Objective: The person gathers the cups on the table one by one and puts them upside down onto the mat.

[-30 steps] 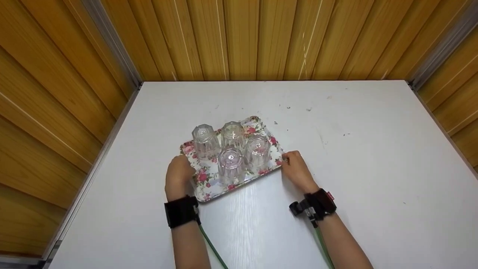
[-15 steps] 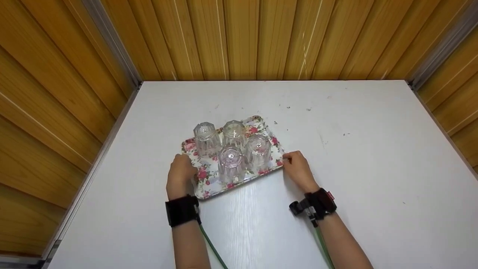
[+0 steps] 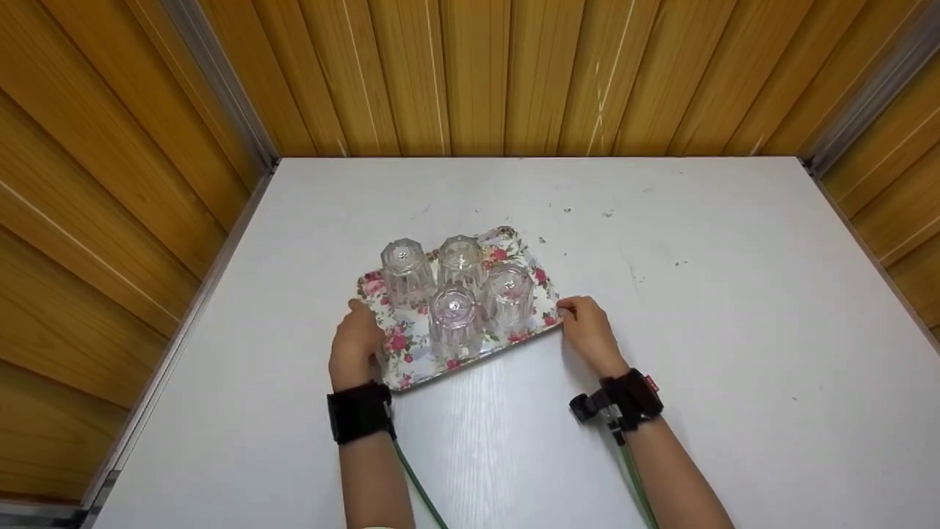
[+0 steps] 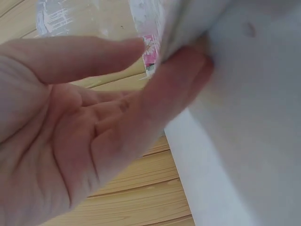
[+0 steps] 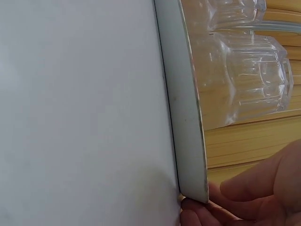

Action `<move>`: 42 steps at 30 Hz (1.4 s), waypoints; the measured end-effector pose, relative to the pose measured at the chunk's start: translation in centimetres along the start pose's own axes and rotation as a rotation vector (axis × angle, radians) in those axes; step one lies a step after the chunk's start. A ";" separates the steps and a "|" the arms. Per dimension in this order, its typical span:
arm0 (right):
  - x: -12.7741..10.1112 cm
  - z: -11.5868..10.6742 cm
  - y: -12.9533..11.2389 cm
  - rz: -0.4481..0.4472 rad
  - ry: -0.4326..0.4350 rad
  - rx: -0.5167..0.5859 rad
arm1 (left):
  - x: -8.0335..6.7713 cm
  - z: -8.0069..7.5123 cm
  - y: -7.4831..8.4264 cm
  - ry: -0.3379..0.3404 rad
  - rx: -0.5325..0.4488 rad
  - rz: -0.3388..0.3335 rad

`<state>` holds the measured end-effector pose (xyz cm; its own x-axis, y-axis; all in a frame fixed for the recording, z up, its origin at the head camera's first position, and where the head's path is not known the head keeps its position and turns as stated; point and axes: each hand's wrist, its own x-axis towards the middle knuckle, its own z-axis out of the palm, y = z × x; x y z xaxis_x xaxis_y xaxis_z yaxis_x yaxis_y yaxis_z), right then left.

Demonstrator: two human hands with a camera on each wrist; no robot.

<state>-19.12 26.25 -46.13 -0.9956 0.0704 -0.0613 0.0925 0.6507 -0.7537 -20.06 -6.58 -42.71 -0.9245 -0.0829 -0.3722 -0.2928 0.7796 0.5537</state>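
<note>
A rectangular floral tray (image 3: 411, 371) lies askew on the white table, carrying several clear drinking glasses turned upside down. The nearest glass (image 3: 454, 323) has a faint purple tint. My left hand (image 3: 356, 342) is at the tray's left side. In the left wrist view its thumb stands apart from the fingers, whose tips touch the outside of the tray near its lower edge. My right hand (image 3: 590, 334) pinches the tray's near right corner. The right wrist view shows its curled fingertips at that corner, beside the tray's pale side wall (image 5: 181, 103). Part of each hand's contact is hidden.
The white table (image 3: 720, 308) extends around the tray and has small dark marks. Wood-patterned panels (image 3: 477, 81) close off the back and both sides. Each wrist wears a black strap (image 3: 360, 413) with a green cable (image 3: 418, 485).
Early on, the tray's left side shifted slightly away from me, turning it a little. Since then the tray has barely moved, while my left fingers have loosened and an upper finger has straightened.
</note>
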 end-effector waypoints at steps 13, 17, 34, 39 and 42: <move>0.3 -0.2 -0.1 0.023 -0.001 0.006 | -0.6 -0.1 -0.2 -0.178 -0.081 -0.078; 0.4 -0.2 0.1 -0.021 0.003 -0.055 | -0.6 0.2 -0.4 -0.196 -0.003 -0.092; 1.4 -0.4 0.7 -0.041 -0.054 -0.040 | -1.5 1.1 -0.5 -0.050 0.004 -0.018; 1.8 -0.4 1.0 -0.040 -0.074 -0.040 | -1.8 1.5 -0.4 -0.022 -0.010 -0.034; 2.1 -0.4 1.1 -0.037 -0.084 -0.031 | -1.8 1.8 -0.4 -0.002 0.012 -0.038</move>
<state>-21.09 27.47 -46.82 -0.9959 -0.0170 -0.0894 0.0546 0.6745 -0.7362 -17.85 -5.60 -43.58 -0.9121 -0.1112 -0.3946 -0.3248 0.7834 0.5300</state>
